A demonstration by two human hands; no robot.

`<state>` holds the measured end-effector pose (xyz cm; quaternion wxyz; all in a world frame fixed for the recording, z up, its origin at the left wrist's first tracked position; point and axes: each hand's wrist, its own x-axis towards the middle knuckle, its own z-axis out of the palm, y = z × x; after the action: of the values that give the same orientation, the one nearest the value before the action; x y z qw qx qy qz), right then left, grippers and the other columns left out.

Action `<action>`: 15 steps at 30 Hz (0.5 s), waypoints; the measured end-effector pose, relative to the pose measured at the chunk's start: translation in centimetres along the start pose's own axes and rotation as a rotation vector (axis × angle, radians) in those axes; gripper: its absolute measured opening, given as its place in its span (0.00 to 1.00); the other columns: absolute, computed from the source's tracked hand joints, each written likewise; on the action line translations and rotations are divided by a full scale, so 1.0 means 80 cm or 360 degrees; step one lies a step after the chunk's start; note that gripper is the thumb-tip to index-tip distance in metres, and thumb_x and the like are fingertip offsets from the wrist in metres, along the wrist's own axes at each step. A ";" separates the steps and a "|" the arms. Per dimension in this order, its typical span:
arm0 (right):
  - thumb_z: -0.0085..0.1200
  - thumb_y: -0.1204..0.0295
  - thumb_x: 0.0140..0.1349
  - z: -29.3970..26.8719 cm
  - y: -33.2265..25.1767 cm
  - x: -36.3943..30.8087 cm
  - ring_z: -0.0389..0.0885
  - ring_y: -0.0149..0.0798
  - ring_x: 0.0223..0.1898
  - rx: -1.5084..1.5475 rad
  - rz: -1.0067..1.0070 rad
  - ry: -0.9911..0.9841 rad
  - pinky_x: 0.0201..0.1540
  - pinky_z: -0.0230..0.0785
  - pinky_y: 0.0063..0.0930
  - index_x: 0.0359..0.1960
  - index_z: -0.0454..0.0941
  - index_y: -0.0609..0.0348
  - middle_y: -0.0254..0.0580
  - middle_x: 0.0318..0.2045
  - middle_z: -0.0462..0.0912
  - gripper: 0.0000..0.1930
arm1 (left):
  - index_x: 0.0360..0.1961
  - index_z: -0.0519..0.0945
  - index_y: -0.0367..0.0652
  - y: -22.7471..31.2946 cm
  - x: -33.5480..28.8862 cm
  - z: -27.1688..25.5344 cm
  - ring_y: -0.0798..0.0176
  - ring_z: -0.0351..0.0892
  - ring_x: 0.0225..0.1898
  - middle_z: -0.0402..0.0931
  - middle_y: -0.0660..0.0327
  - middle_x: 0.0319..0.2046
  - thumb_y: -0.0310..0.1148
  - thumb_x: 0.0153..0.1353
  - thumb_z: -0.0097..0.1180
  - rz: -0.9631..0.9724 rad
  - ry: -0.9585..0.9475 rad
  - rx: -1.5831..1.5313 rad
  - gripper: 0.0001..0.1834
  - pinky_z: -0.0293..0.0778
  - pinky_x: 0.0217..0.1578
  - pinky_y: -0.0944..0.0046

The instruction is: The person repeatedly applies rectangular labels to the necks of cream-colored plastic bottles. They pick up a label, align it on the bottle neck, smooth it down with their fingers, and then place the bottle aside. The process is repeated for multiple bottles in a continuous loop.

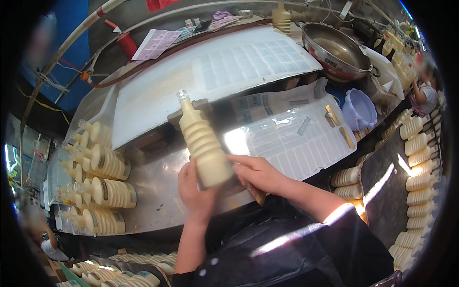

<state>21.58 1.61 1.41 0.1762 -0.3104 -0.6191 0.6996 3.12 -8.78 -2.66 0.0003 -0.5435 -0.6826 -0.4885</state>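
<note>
A cream-coloured ribbed bottle (203,138) with a clear, uncapped threaded neck leans over the metal table, its neck pointing away from me. My left hand (196,189) is closed around its lower left side. At the lower right of the bottle, the fingers of my right hand (256,173) press against it. That same hand also grips a brown flat scraper-like piece (256,194), which sticks out below the palm; its full shape is hidden. The base of the bottle is blurred.
Several similar bottles (112,191) lie stacked at the table's left. A white board (158,100) with clear label-like sheets rises behind. To the right are a sheet of white strips (296,143), a lilac bucket (359,110) and a large metal basin (337,50). More bottles (420,182) line the far right.
</note>
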 end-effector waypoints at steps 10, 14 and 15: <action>0.48 0.57 0.75 -0.024 0.032 0.000 0.83 0.43 0.33 -0.0448 0.0096 0.0258 0.39 0.76 0.36 0.54 0.82 0.58 0.47 0.33 0.85 0.20 | 0.60 0.83 0.49 0.033 0.015 -0.005 0.43 0.75 0.54 0.75 0.50 0.53 0.30 0.41 0.79 0.0592 -0.0252 0.0586 0.38 0.72 0.54 0.49; 0.49 0.55 0.71 -0.075 0.048 -0.038 0.84 0.61 0.40 -0.1098 0.0034 0.0552 0.43 0.75 0.50 0.38 0.86 0.58 0.56 0.40 0.85 0.20 | 0.60 0.84 0.51 0.046 0.024 -0.016 0.43 0.74 0.55 0.74 0.51 0.55 0.28 0.40 0.76 0.0549 -0.0462 0.0682 0.39 0.70 0.56 0.48; 0.52 0.59 0.69 -0.091 0.065 -0.045 0.85 0.59 0.38 -0.1256 -0.0062 0.0672 0.40 0.76 0.51 0.39 0.85 0.57 0.54 0.36 0.86 0.16 | 0.61 0.84 0.52 0.047 0.023 -0.015 0.43 0.73 0.56 0.74 0.51 0.56 0.27 0.41 0.76 0.0543 -0.0486 0.0710 0.39 0.69 0.58 0.47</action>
<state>29.70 3.98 -3.18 0.1799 -0.4782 -0.7947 0.3278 4.54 -8.43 1.46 0.0991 -0.7037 -0.6641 -0.2324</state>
